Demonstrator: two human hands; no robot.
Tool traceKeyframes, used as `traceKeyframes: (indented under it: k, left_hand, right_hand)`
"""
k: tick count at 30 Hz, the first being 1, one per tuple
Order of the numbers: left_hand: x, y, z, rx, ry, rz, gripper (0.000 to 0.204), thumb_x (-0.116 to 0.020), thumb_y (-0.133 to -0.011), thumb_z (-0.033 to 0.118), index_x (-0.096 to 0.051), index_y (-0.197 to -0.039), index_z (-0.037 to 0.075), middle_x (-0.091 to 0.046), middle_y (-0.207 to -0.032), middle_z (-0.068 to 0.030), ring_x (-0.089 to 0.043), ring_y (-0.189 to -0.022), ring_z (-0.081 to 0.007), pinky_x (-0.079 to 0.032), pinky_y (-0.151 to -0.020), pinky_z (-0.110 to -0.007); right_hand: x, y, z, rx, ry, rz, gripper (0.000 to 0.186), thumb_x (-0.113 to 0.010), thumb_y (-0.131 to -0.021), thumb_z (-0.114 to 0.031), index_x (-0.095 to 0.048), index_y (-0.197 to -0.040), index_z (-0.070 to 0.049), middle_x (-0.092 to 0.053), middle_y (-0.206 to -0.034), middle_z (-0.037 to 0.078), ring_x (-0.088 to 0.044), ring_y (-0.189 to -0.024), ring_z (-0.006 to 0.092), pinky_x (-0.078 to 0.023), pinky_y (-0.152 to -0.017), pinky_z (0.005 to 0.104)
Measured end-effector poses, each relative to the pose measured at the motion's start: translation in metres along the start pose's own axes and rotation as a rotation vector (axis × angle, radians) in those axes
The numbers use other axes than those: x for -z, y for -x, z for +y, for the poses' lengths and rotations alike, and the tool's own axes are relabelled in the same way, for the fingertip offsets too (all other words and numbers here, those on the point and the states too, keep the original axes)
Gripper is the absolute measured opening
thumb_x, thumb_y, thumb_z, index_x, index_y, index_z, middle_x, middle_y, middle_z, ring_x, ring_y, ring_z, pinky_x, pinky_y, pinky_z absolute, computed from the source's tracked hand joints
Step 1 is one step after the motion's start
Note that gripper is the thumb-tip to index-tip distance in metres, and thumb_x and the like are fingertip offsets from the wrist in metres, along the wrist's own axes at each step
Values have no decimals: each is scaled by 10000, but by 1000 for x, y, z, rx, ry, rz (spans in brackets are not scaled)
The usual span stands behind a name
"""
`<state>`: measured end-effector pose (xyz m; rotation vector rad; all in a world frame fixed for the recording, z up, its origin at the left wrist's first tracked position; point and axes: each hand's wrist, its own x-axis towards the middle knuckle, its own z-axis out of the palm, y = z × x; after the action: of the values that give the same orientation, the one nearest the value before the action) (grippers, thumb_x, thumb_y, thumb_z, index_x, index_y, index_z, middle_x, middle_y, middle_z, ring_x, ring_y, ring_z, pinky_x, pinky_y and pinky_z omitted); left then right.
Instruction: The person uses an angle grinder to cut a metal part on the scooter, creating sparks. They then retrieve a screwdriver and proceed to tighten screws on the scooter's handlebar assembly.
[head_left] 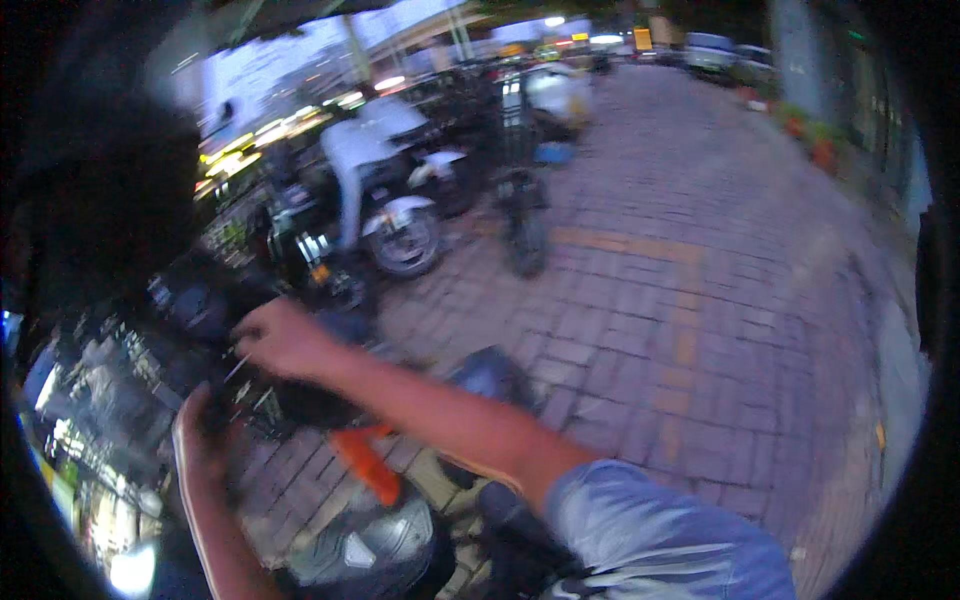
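Observation:
My right hand (285, 338) reaches across from the lower right, its fingers closed beside a dark vehicle part (200, 308) with a rounded shape. A thin pale rod (236, 370) juts down from these fingers; its kind cannot be made out. Below it, my left hand (205, 435) is raised close to the same dark part. Shadow and blur hide its fingers. An orange piece (368, 465) hangs under my right forearm. Near my lap lies a dark grey padded thing (385, 550) with a light emblem.
Parked two-wheelers stand ahead to the left, among them a white scooter (365, 150) and a dark one (520, 200). Brick paving (620, 330) with a yellow line (685, 340) stretches to the right. Potted plants (822, 148) line the wall at the far right.

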<state>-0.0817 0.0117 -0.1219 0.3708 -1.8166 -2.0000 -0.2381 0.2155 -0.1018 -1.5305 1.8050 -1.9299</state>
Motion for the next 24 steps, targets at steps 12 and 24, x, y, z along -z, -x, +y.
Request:
traceKeyframes:
  k: [12,24]
  left_hand:
    - [-59,-2,2,-12,-4,170,382,-593,-828,401,-571,-1047,90,-630,-934,-54,-597,-859,-182,-506,-668,-334]
    - [-3,-4,2,24,-53,-6,466,-573,-831,445,-549,-1178,136,-602,-1123,-48,-538,-1028,-211,-394,-867,-417]
  right_hand:
    - [10,-14,59,447,301,268,149,-607,-826,-69,-621,-860,75,-605,-627,107,-608,-483,181,-474,-433,272]
    - [-2,4,21,36,-426,-143,168,-595,-854,-96,-607,-898,66,-621,-641,124,-589,-473,165,-462,-428,288]
